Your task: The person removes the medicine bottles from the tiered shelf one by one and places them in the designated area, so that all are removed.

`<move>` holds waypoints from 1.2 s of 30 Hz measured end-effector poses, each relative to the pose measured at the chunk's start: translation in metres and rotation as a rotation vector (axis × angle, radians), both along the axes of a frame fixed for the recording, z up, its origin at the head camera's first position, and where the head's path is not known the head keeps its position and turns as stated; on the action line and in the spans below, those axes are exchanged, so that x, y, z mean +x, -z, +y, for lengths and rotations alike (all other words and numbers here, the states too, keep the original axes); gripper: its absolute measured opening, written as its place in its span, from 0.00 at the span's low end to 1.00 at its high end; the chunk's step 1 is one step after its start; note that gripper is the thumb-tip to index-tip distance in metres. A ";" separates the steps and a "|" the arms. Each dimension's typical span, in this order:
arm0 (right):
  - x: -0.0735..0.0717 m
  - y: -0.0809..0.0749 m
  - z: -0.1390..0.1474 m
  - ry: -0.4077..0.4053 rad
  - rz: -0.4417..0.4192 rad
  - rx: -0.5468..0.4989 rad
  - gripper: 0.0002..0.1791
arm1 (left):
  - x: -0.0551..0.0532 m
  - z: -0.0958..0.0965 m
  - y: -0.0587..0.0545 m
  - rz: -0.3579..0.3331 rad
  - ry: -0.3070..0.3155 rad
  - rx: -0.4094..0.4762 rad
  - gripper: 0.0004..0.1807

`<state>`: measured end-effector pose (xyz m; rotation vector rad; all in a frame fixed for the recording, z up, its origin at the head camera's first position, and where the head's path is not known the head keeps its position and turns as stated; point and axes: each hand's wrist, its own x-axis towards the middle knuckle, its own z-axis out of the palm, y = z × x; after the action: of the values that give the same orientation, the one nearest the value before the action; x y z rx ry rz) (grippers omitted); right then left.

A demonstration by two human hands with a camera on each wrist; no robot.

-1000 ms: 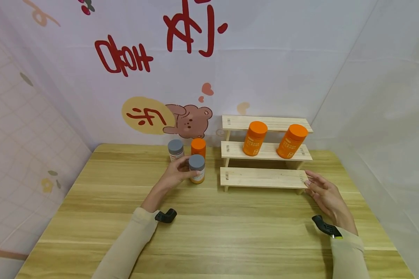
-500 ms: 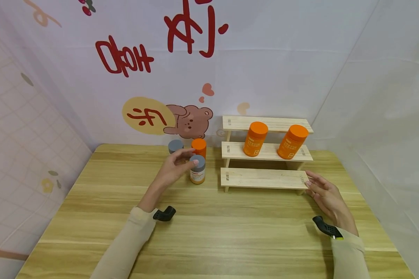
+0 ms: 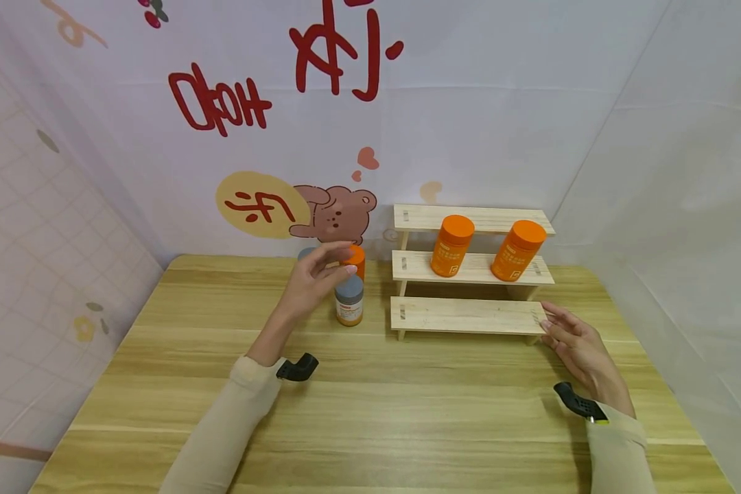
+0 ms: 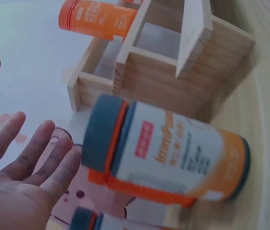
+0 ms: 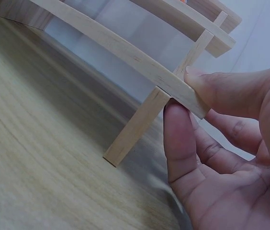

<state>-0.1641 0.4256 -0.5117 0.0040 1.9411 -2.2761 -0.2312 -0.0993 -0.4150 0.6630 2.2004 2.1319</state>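
My left hand (image 3: 311, 283) hovers above the jars left of the rack, fingers spread and holding nothing. In front of it stands a grey-lidded supplement jar (image 3: 349, 302) with a white and orange label, upright on the table; the left wrist view shows this jar (image 4: 173, 151) apart from the fingers. An orange jar (image 3: 356, 259) is behind it, and a second grey-lidded jar (image 3: 307, 253) is mostly covered by my hand. My right hand (image 3: 580, 343) pinches the right end of the lowest step of the wooden rack (image 3: 463, 315), thumb on top and a finger beneath (image 5: 180, 134).
Two orange jars, one on the left (image 3: 452, 245) and one on the right (image 3: 519, 251), stand on the rack's middle step. A printed cloth wall (image 3: 469, 123) rises behind the wooden table (image 3: 407, 412), with another cloth side (image 3: 691, 226) at the right.
My left hand has let go of the front grey-lidded jar and lifted up and back from it. The jar stays where it was. My right hand keeps its hold on the rack.
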 end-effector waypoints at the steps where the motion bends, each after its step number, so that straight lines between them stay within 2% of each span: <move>1: 0.000 0.000 0.000 -0.002 0.003 0.000 0.33 | 0.000 0.003 -0.002 0.018 0.006 0.009 0.26; 8: 0.001 0.000 -0.001 0.002 0.008 0.010 0.32 | -0.004 0.023 -0.014 0.057 0.036 -0.001 0.26; 20: 0.001 0.000 -0.001 0.011 -0.001 0.016 0.33 | -0.011 0.057 -0.017 0.062 0.102 -0.031 0.28; 29: 0.000 -0.001 -0.001 0.017 -0.001 0.017 0.31 | -0.022 0.082 -0.019 -0.013 0.122 -0.129 0.34; 36: 0.001 -0.002 -0.001 0.014 0.001 -0.002 0.31 | -0.031 0.103 -0.022 -0.039 0.141 -0.151 0.34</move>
<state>-0.1631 0.4250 -0.5100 0.0169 1.9457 -2.2871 -0.2618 0.0038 -0.3930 0.7359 2.1955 1.8748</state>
